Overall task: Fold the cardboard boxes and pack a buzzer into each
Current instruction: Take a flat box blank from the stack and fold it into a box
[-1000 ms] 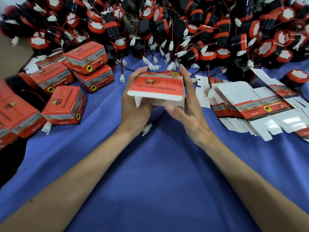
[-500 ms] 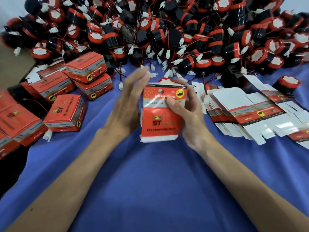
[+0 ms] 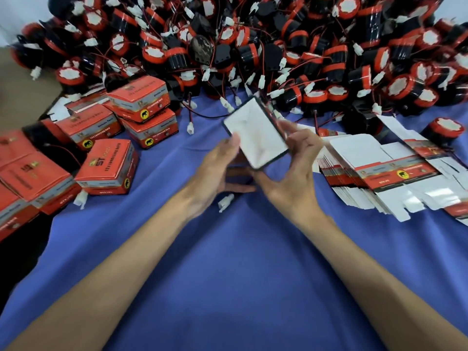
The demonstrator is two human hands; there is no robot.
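Above the blue cloth I hold a folded cardboard box [image 3: 255, 130], tilted, with its white open side facing me and a dark rim around it. My right hand [image 3: 296, 171] grips its right edge, thumb on top and fingers behind. The thumb of my left hand [image 3: 215, 171] touches the box's lower left corner, while that hand's fingers stretch out straight below the box. A big heap of black and red buzzers [image 3: 253, 46] with wires and white plugs fills the back. I cannot tell whether the box holds anything.
Closed red boxes [image 3: 106, 168] are stacked at the left. A pile of flat unfolded box blanks [image 3: 379, 173] lies at the right. A loose white plug [image 3: 225, 202] rests on the blue cloth [image 3: 240, 274] under my hands. One buzzer [image 3: 448, 129] stands apart at far right.
The box has turned over: its red printed face showed before, now its white side faces me. My left hand dropped from the box's side to below it.
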